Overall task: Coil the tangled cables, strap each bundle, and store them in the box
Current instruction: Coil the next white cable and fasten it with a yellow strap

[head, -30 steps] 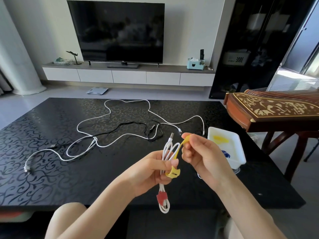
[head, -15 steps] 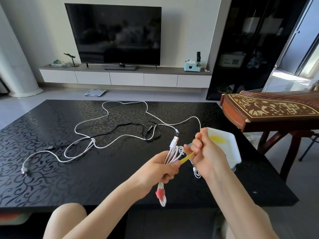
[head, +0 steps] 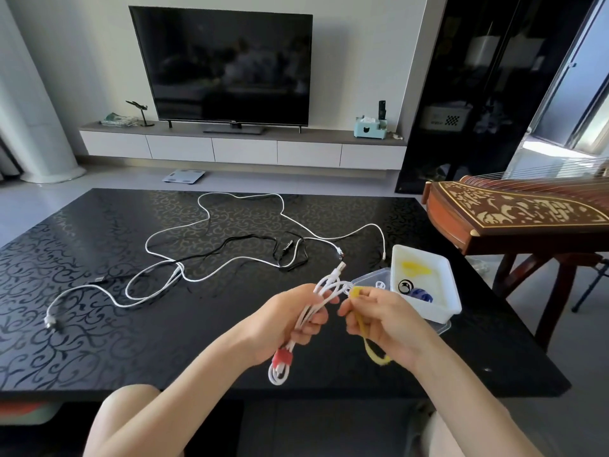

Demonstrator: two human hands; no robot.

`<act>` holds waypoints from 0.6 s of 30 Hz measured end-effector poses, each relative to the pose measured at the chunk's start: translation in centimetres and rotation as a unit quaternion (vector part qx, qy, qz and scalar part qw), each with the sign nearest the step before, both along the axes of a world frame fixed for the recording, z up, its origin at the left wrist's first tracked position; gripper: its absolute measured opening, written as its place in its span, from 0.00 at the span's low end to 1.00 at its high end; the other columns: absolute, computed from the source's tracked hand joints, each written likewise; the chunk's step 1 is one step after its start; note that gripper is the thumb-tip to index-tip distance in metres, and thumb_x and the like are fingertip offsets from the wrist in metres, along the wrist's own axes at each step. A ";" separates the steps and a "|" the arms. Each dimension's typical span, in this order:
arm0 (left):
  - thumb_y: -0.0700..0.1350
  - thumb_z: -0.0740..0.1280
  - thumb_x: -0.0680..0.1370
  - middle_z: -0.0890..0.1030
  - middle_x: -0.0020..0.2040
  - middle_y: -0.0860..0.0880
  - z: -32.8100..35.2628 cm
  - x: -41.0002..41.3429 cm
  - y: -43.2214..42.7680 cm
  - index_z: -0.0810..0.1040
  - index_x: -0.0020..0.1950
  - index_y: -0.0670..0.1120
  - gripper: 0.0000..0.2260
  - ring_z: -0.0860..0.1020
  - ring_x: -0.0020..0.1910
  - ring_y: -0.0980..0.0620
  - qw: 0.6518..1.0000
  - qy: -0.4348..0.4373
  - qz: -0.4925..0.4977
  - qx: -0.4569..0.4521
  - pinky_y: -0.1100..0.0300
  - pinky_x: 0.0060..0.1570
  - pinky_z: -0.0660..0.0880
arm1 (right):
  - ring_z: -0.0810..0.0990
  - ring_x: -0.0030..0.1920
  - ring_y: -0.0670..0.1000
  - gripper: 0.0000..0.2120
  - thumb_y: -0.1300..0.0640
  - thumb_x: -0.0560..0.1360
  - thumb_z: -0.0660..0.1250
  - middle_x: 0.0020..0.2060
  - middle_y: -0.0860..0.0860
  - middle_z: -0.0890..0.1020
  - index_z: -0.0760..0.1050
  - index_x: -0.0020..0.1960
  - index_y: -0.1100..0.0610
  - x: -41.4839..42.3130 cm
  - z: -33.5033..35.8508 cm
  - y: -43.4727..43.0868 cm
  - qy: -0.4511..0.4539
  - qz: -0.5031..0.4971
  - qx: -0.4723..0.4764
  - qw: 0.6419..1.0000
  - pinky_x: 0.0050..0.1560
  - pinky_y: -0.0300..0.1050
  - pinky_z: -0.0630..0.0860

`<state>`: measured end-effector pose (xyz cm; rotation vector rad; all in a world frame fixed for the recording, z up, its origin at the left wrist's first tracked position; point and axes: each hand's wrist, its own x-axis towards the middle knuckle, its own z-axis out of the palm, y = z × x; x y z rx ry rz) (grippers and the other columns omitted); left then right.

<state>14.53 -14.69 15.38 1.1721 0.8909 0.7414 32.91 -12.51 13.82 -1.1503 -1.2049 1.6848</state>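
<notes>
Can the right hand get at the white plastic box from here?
Probably yes: the white plastic box sits just beyond the right hand with nothing standing between them, its top open. The hand grips a yellow strap, so it arrives occupied.
</notes>
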 end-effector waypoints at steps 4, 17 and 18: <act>0.48 0.50 0.81 0.70 0.32 0.47 -0.2 0.0 0.0 0.73 0.51 0.41 0.16 0.64 0.29 0.55 0.998 -0.054 -0.021 -0.008 0.65 0.26 0.57 | 0.79 0.30 0.48 0.06 0.62 0.77 0.64 0.37 0.56 0.84 0.78 0.51 0.63 -0.5 -0.4 -0.6 -0.040 -0.023 0.006 0.999 0.29 0.38 0.74; 0.52 0.57 0.82 0.78 0.31 0.50 -0.9 1.3 -0.5 0.83 0.51 0.55 0.14 0.69 0.30 0.57 0.980 0.070 0.120 0.146 0.67 0.26 0.63 | 0.70 0.21 0.46 0.10 0.61 0.75 0.65 0.23 0.52 0.76 0.82 0.38 0.60 -2.1 0.6 -0.8 -0.068 -0.119 0.035 0.990 0.21 0.36 0.65; 0.54 0.55 0.82 0.78 0.31 0.49 -1.0 1.4 -0.5 0.82 0.54 0.56 0.15 0.69 0.30 0.56 0.976 0.071 0.141 0.147 0.66 0.26 0.64 | 0.69 0.20 0.46 0.10 0.62 0.75 0.66 0.22 0.53 0.75 0.81 0.36 0.61 -2.1 0.6 -0.7 -0.048 -0.136 0.013 0.990 0.21 0.37 0.65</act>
